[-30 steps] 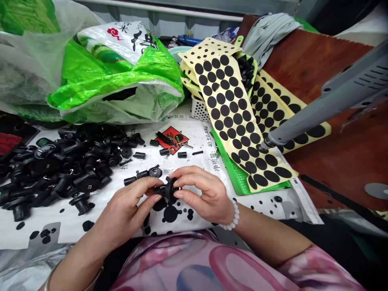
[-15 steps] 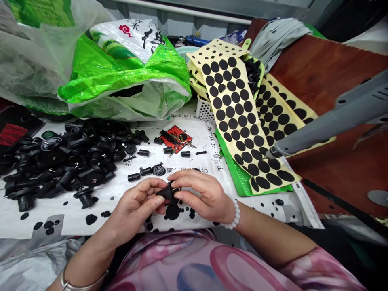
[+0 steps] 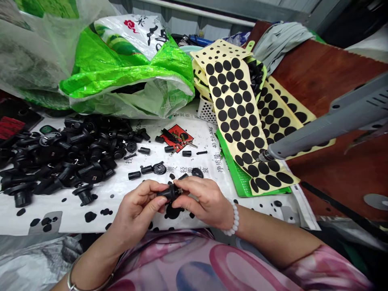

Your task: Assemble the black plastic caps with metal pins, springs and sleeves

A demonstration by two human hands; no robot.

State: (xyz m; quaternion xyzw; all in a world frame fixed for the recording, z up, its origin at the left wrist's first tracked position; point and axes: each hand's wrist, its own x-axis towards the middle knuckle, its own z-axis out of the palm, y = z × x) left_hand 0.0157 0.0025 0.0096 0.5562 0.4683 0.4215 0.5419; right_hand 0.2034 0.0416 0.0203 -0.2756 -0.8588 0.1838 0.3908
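Both hands meet over the near edge of the white printed sheet. My left hand pinches a small black plastic part between thumb and fingers. My right hand, with a white bead bracelet at the wrist, grips the same part from the right side. A bit of metal shows at the part's right end. Loose black cylinders and a round black disc lie on the sheet just beyond my fingers.
A heap of black plastic parts fills the left of the sheet. Green and white plastic bags stand behind. Yellow sheets of black round pads drape over a green tray. A grey power tool hangs at right.
Both hands have drawn a little nearer to my body with the black part between them. The part has turned in my fingers, and the view has shifted slightly.
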